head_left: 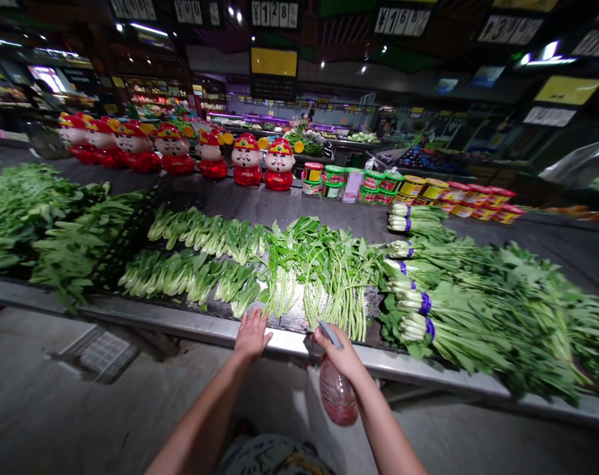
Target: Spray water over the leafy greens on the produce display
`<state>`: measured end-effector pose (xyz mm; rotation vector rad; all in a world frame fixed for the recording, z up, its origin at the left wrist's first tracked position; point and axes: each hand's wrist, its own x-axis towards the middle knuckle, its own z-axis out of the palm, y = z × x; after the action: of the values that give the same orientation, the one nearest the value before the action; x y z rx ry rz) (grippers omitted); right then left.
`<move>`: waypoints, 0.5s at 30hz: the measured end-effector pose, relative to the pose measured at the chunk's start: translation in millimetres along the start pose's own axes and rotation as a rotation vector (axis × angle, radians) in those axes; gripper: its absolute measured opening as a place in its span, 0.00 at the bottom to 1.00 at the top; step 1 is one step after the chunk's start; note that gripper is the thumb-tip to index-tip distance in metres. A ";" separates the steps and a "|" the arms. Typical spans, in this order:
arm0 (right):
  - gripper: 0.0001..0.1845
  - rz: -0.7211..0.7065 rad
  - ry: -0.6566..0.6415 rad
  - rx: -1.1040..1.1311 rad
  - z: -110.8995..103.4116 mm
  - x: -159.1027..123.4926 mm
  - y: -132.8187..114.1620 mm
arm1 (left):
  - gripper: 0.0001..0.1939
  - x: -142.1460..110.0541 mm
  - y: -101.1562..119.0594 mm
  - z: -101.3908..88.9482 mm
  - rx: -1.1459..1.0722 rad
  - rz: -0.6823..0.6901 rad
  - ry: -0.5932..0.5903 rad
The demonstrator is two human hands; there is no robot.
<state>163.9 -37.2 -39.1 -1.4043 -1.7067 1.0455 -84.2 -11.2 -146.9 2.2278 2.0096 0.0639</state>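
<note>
Pink-tinted plastic spray bottle (338,390) hangs below counter edge, wrapped tight in right hand (340,353), nozzle up by the fingers. Left hand (252,335) open, fingers spread, at steel rim (280,342), which runs betw. hands & produce. Just past both hands: long-stemmed greens (329,284) on perforated mat (292,316). L of those, pak choi rows (195,277); R, purple-banded bunches (418,303). Far side: red figurines (245,161), tubs (413,191).

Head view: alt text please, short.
The right hand grips a plastic spray bottle of pinkish liquid above a vegetable stall's steel edge, where the left hand rests beside bok choy. Purple-banded bunches of leafy greens lie to the right.
</note>
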 end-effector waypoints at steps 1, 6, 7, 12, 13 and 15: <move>0.19 0.007 0.036 0.019 -3.5 0.8 0.8 | 0.31 0.1 0.0 -0.4 0.000 0.003 0.003; 0.20 -0.009 0.142 0.023 -25.1 6.2 -0.3 | 0.31 2.7 4.1 -2.1 -0.002 -0.017 0.052; 0.20 -0.019 0.157 -0.005 -28.8 7.1 -1.1 | 0.31 3.7 6.3 -2.6 0.001 -0.027 0.071; 0.23 0.024 0.230 -0.111 -39.9 7.9 0.8 | 0.30 10.2 20.8 -5.0 0.005 0.029 0.138; 0.24 0.044 0.235 -0.113 -41.5 7.4 2.6 | 0.30 11.6 23.5 -4.9 0.001 0.045 0.136; 0.24 0.068 0.238 -0.114 -45.7 6.5 6.7 | 0.30 14.2 28.2 -3.7 -0.005 0.072 0.130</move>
<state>205.9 -22.9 -24.7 -1.6002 -1.5744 0.7905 -55.3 0.4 -140.5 2.3494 1.9884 0.2273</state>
